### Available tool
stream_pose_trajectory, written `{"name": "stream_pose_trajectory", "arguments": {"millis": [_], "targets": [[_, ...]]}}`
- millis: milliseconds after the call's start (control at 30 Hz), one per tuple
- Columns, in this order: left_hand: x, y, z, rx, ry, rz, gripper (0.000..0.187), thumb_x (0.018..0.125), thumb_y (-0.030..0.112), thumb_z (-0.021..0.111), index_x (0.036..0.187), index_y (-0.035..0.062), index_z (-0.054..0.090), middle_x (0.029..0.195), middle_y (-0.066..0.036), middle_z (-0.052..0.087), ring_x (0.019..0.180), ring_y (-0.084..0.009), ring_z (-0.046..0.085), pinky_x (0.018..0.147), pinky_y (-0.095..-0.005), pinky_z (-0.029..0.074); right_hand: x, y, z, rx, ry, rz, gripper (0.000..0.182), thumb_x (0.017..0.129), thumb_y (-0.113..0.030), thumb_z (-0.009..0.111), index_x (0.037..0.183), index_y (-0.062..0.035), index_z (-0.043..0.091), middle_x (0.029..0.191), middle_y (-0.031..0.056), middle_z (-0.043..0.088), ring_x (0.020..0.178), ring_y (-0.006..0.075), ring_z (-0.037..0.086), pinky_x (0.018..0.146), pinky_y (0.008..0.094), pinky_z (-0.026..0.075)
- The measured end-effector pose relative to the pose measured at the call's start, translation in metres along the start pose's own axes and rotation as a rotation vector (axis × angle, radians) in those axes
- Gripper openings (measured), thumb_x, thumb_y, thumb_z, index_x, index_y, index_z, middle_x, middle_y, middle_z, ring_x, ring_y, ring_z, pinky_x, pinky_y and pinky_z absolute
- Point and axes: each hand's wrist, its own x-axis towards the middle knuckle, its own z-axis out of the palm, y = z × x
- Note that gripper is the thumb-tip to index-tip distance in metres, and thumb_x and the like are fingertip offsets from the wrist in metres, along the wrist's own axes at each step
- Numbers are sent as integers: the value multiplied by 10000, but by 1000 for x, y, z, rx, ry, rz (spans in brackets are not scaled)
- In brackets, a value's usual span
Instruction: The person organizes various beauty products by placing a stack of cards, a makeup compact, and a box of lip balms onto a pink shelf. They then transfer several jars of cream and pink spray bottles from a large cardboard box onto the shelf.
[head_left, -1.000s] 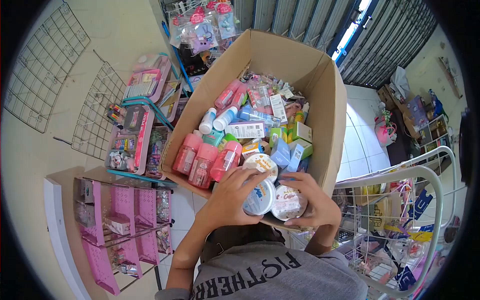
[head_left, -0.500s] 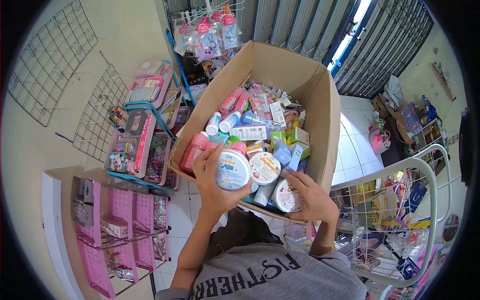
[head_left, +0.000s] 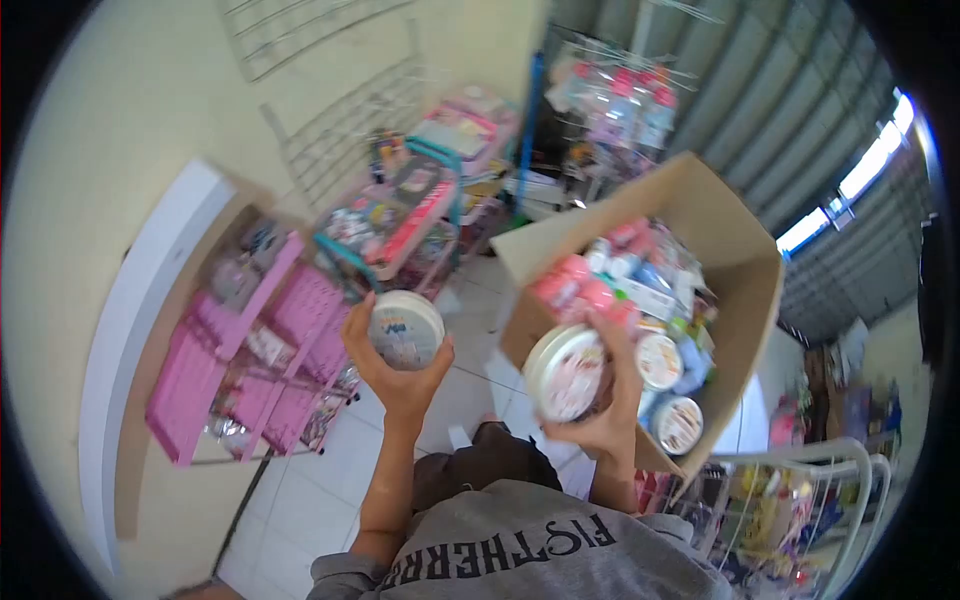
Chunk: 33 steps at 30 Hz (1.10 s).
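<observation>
My left hand [head_left: 395,375] holds up a round white jar with a blue-printed lid [head_left: 405,328], lifted clear of the box and out over the floor. My right hand [head_left: 605,400] grips a second round white jar with a pink-printed lid [head_left: 565,372] at the near edge of the cardboard box [head_left: 740,260]. The box is packed with pink bottles [head_left: 575,285], small cartons and more round jars [head_left: 660,362]. The whole view is blurred.
Pink wire-and-plastic shelves [head_left: 250,370] with small goods stand at the left against the wall. A teal and pink rack [head_left: 415,215] is behind them. A white wire basket [head_left: 800,510] sits at the lower right. White tiled floor [head_left: 330,470] lies below my hands.
My head has swung left, shifting the box to the right. My left hand has carried its jar out of the box to the left. My right hand has lifted a second jar.
</observation>
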Motion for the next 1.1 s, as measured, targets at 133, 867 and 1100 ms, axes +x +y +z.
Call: {"name": "stream_pose_trajectory", "arguments": {"millis": [133,867,1100], "targets": [[-18,-37,-77,167,-92,28,706,419,162,727,1043,16,432,998,-144,428,935,-286,416,816,-376,328,20,-6,80,36,-266,-147,777,416,-166,722,1112,-20,409,1048,142,467,981,288,445,841,349,348],[-174,-238,-183,118,495,-1201,716,466,92,672,1117,76,374,980,-64,436,928,-195,433,796,-323,380,21,270,581,18,-702,-226,793,400,-212,718,1102,-61,382,992,158,432,962,325,384,828,419,313],[-124,-278,-144,46,451,-1125,781,449,176,713,1143,53,377,982,-63,440,922,-192,449,799,-317,378,6,309,667,-75,-848,-171,647,452,-286,718,1017,-73,488,1061,131,467,1047,310,379,877,435,289]]}}
